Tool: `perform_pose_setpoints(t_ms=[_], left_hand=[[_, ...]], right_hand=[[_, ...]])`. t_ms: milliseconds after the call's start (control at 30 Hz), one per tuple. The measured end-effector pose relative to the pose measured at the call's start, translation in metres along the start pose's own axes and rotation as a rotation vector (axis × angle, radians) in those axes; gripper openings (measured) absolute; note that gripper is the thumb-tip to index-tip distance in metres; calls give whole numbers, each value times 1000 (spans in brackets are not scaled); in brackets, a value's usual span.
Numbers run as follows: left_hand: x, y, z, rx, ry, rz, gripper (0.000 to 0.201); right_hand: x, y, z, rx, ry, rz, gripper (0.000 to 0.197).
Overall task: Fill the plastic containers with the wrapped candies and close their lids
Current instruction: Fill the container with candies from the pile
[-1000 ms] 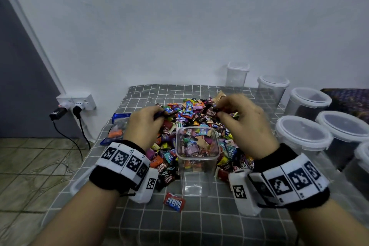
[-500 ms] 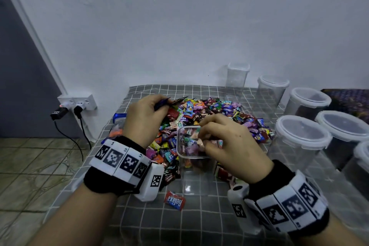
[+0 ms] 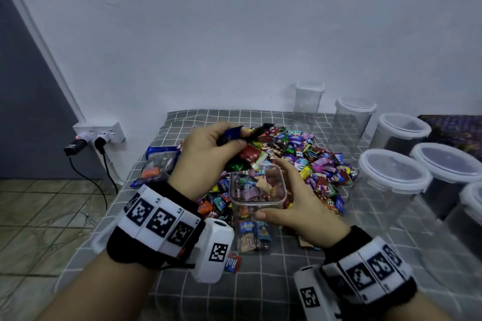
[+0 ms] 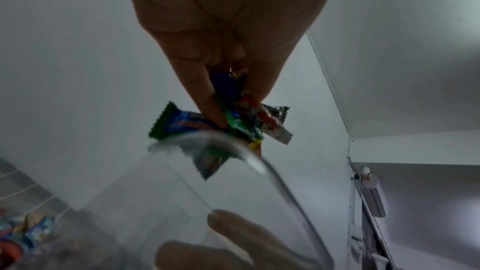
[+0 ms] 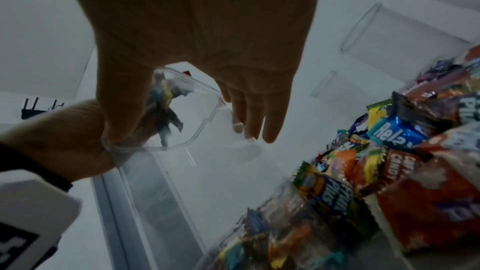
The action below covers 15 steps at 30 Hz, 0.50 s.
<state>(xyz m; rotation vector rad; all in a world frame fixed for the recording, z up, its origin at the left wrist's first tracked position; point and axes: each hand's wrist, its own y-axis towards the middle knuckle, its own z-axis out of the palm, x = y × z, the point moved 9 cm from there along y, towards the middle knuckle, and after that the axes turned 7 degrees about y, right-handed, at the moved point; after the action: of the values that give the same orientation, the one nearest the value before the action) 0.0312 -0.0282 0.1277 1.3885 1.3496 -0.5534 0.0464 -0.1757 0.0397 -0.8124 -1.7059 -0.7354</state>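
Observation:
A clear square plastic container (image 3: 257, 204) stands at the near edge of the candy pile (image 3: 307, 156), partly filled with wrapped candies. My right hand (image 3: 271, 190) holds it, thumb (image 3: 262, 215) on the near wall and fingers (image 3: 289, 174) along the right side; the right wrist view shows the thumb at the rim (image 5: 205, 93). My left hand (image 3: 240, 135) hovers just behind the container and pinches several wrapped candies (image 4: 233, 124), blue, green and orange, right above the rim (image 4: 249, 157).
Several lidded round containers (image 3: 393, 177) stand along the right, with a tall square one (image 3: 309, 94) at the back. A blue candy bag (image 3: 159, 164) lies left of the pile. A loose red candy (image 3: 233, 263) lies near the front. The checked cloth's left edge (image 3: 135, 172) drops toward a wall socket (image 3: 99, 133).
My right hand came from the pile to the container's mouth, and now holds its side. My left hand has lifted off the pile with candies pinched in it.

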Motion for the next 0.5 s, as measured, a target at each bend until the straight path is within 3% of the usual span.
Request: perform_pose_setpoints(t_ms=[100, 300, 367, 500], left_hand=[[5, -4, 14, 88, -9, -27, 30], [1, -9, 30, 204, 252, 109, 24], [-7, -13, 37, 237, 398, 199, 15], [-11, -19, 48, 287, 612, 309, 28]], right_hand=[[-2, 2, -1, -23, 28, 12, 90], [1, 2, 0, -11, 101, -37, 71], [2, 1, -2, -27, 89, -63, 70], [-5, 3, -3, -53, 81, -48, 77]])
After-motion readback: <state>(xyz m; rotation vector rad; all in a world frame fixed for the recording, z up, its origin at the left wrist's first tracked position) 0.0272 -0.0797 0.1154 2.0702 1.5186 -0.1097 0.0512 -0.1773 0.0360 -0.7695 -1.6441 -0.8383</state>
